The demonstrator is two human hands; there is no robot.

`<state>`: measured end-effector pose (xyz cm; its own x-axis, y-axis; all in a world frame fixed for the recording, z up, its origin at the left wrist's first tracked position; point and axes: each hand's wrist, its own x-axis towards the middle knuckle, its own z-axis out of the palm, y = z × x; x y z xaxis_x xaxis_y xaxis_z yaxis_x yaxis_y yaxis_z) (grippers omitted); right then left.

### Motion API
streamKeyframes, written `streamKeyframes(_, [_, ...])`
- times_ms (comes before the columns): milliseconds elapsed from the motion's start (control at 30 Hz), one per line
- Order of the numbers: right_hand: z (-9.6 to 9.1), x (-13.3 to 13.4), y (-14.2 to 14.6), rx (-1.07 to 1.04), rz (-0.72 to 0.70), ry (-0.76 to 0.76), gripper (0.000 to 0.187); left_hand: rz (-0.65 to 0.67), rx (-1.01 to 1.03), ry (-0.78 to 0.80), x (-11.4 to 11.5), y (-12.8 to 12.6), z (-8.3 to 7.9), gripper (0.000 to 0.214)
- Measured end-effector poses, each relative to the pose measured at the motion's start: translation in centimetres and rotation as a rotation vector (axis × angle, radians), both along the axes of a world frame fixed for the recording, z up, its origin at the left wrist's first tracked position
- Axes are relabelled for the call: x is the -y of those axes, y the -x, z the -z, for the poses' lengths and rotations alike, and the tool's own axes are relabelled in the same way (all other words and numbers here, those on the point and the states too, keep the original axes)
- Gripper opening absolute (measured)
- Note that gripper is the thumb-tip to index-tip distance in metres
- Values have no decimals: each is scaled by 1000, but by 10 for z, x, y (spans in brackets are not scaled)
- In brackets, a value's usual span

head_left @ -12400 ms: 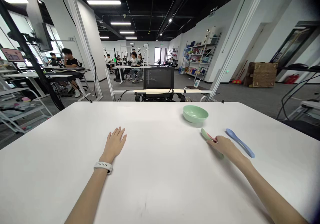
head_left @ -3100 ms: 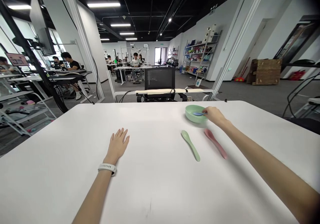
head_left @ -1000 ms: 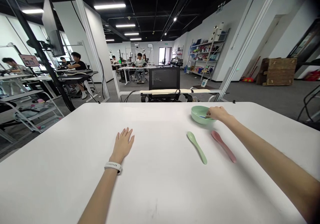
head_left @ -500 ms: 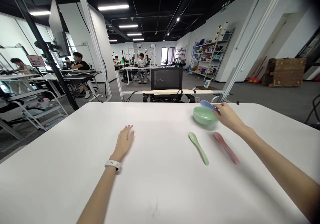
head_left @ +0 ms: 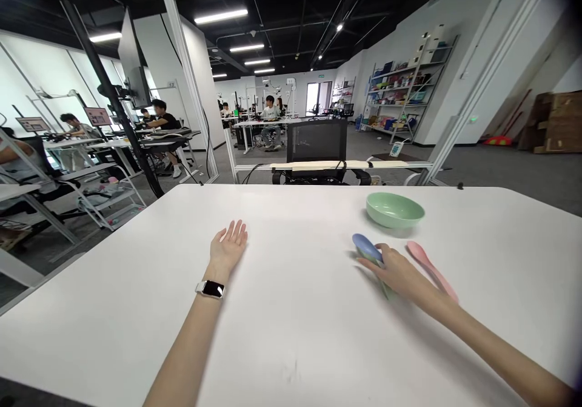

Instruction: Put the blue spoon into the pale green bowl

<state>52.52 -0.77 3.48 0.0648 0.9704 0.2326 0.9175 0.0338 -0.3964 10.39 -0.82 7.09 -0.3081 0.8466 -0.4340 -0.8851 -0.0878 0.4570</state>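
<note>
My right hand [head_left: 398,272] is closed on a blue spoon [head_left: 366,247], whose bowl end points to the far left. Beneath the blue spoon and my fingers lies a green spoon [head_left: 385,290], mostly hidden; whether the two spoons touch I cannot tell. Just right of that hand a pink spoon [head_left: 425,258] lies slantwise, its handle end partly behind my forearm. Beyond them stands a pale green bowl [head_left: 394,211], upright. Over on the left, my left hand [head_left: 228,246] rests palm up on the white table [head_left: 291,310], fingers stretched out and nothing in it.
A metal frame bar [head_left: 327,165] and a black office chair [head_left: 317,141] stand behind the far table edge. A white trolley [head_left: 111,195] is off to the left. People sit at desks farther back, and loaded shelves [head_left: 404,91] line the right wall.
My right hand has brought the blue spoon from over the bowl toward me, above the green spoon. My left hand has turned palm up. The view has swung slightly left.
</note>
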Motion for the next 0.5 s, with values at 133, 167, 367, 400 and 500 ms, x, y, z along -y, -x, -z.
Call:
streamKeyframes(133, [-10, 8, 16, 12, 13, 274, 41, -46, 88, -21, 2, -3, -3, 45])
streamKeyframes(167, [-14, 9, 19, 22, 19, 314, 41, -54, 107, -27, 2, -3, -4, 45])
streamKeyframes(367, [-30, 12, 24, 15, 28, 388, 41, -145, 141, -28, 2, -2, -4, 41])
streamKeyframes(400, [-30, 13, 24, 11, 27, 393, 42, -168, 132, -21, 1, -2, -2, 39])
streamKeyframes(500, [-29, 12, 23, 2, 28, 399, 44, -228, -7, 8, -4, 0, 4, 28])
